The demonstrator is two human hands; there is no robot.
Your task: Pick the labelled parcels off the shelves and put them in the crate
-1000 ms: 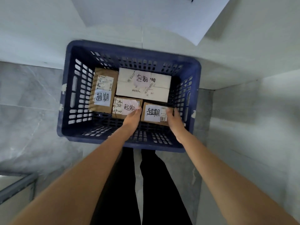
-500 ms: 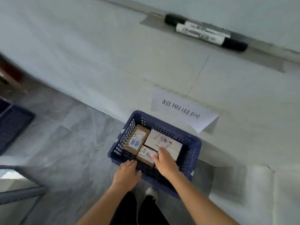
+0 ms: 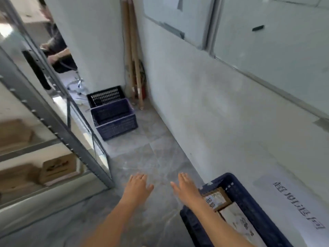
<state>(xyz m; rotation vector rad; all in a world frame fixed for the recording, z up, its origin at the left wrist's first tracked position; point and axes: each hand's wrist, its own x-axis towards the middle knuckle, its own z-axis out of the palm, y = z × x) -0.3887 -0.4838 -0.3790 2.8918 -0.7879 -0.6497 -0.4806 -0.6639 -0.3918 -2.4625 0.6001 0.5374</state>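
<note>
While both hands, left hand (image 3: 138, 186) and right hand (image 3: 186, 188), hover flat-fingered and empty, grey tiled floor (image 3: 142, 157) meets white wall (image 3: 204, 97)

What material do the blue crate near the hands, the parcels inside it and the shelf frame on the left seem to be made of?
Blue crate: likely moulded plastic, matte, with slotted walls.
Parcels: brown cardboard, dull, with white paper labels; the pale one beside it looks like cardboard or paper wrap.
Shelf frame: apparently grey metal, with a row of rivets or bolts along its upright.
</note>
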